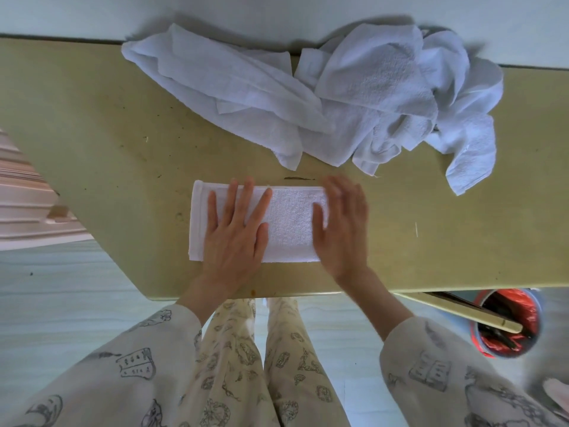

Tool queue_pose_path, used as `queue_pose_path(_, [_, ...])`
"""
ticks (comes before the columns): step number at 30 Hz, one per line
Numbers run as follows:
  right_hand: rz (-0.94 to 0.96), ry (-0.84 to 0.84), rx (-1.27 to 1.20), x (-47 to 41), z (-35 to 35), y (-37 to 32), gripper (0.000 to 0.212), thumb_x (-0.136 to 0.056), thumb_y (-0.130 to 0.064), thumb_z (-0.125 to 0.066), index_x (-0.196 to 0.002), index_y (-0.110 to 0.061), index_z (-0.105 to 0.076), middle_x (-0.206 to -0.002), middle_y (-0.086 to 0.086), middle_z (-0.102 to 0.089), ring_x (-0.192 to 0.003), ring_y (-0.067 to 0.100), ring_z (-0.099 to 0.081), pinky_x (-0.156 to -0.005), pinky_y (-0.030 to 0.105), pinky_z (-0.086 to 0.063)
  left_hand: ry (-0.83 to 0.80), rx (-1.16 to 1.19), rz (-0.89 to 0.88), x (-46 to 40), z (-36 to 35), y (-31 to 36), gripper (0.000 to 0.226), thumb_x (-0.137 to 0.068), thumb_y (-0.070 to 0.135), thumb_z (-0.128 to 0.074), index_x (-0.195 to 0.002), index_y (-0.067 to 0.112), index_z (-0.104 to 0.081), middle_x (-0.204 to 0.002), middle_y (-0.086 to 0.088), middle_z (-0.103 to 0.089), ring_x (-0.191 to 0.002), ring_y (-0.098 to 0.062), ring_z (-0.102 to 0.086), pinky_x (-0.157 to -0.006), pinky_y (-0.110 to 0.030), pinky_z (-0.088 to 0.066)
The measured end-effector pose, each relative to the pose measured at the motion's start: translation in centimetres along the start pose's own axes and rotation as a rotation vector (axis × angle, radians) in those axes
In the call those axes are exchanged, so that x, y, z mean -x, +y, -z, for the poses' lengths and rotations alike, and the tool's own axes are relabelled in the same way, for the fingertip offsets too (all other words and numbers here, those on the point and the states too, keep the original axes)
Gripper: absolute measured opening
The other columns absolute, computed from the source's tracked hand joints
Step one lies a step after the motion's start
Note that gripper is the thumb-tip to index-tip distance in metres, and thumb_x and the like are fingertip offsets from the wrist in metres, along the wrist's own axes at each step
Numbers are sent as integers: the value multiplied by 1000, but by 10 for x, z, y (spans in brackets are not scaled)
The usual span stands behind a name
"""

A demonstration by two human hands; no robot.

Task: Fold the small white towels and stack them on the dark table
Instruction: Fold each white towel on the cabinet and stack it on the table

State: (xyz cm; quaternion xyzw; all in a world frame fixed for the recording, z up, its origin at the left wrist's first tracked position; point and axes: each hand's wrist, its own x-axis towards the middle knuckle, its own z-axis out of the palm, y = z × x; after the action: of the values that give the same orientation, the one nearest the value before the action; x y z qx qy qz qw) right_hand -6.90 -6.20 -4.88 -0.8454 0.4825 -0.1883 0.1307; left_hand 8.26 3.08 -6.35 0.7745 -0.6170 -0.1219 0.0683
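Across the tabletop (92,118), whose left and right ends are cut off, a heap of unfolded towels (338,97) lies at the far edge. Nearer, the folded towel (289,223) lies flat under both hands: left hand (234,235) with fingers straight and spread on its left part, right hand (341,229), motion-blurred, flat over its right end, hiding that edge.

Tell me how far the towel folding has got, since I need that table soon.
Done: no finished stack shows. In hand: one towel lies folded into a strip, the left hand and right hand flat on it. Left: the heap of loose towels at the table's far edge.
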Motion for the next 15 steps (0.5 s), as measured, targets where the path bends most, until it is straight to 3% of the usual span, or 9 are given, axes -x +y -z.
queue_pose_path(2, [60, -135, 1, 16, -18, -20, 42, -97, -25, -36, -132, -3, -41, -139, 19, -46, -134, 29, -31, -113, 48, -21, -10, 9, 13, 1, -8, 5, 50, -96, 28, -28, -145, 18, -24, -153, -12, -19, -142, -29, -11, -114, -52, -9])
queue_pose_path(5, [33, -249, 95, 27, -35, -17, 51, -97, -36, -33, -139, -8, -34, -147, 16, -37, -139, 25, -24, -115, 46, -16, -5, -32, 50, -1, -15, 3, 49, -95, 29, -29, -143, 18, -30, -151, -11, -27, -141, -28, -19, -114, -51, -13])
queue_pose_path(15, [-8, -319, 301, 28, -24, 14, 62, -93, -54, -26, -144, -18, -31, -151, 25, -21, -141, 36, -18, -115, 48, -15, -82, -42, 184, 19, 6, -57, 56, -95, 33, -21, -146, 11, -18, -153, -7, -21, -141, -32, -17, -114, -52, -9])
